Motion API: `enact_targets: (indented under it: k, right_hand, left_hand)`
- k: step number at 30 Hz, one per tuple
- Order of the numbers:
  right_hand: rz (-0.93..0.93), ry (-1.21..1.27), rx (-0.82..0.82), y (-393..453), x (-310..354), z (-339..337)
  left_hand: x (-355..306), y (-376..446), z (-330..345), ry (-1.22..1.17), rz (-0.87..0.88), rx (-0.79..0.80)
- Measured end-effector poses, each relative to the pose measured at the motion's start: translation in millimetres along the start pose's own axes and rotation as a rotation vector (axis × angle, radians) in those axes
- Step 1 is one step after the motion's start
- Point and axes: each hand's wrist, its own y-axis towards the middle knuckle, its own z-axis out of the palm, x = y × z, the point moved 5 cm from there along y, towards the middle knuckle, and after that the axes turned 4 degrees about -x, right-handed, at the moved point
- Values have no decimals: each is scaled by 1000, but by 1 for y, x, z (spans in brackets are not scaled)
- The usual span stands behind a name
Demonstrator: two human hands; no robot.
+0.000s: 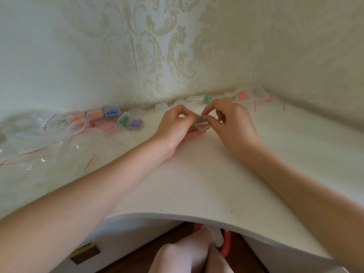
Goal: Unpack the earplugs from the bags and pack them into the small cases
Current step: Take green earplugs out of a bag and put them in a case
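Knees point(189, 255) and a foot in a white sock on a red slipper point(225, 245) show at the bottom of the frame, under the curved edge of the white table point(197, 184). Our two bare forearms reach up from the lower corners and meet at the centre. Our left hand point(177, 125) cradles a clear case point(201, 126) from below, its fingers point(189, 117) curled and pinching at the case's top. Our right hand point(232, 119), a ring point(234, 102) on one finger, pinches a green earplug point(201, 118) between thumb and fingertips right at the open case; we cannot tell how far in the plug sits.

At centre left, along the wall, filled cases point(110, 117) hold orange, blue, green, purple and pink plugs. Empty clear bags point(39, 134) with red zip strips lie crumpled at the left edge. Empty cases point(160, 107) sit just above our left hand by the wall. At upper right, bags of plugs point(252, 94) with pink and green pieces lie in the corner. Damask wallpaper point(167, 46) fills the top.
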Motion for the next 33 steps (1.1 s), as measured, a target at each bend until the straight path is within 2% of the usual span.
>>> enact_targets:
  k: [4, 6, 9, 14, 22, 29, 33]
  right_hand:
    - [260, 516, -49, 1, -1, -1]
    - [307, 594, -13, 2, -1, -1]
    - [257, 553, -14, 2, 2, -3]
    - [175, 481, -164, 2, 0, -15]
    - [257, 286, -121, -4, -7, -4]
    - [344, 348, -151, -4, -16, 3]
    - [274, 169, -91, -6, -12, 8]
  left_hand:
    - [1, 3, -5, -41, -3, -87]
    - [2, 4, -7, -34, 4, -118]
    - [3, 5, -8, -34, 1, -130]
    - [4, 5, -9, -36, -5, -131]
    - [1, 2, -6, -9, -3, -71]
    - [1, 0, -2, -30, -7, -36]
    - [1, 1, -3, -36, -26, -52]
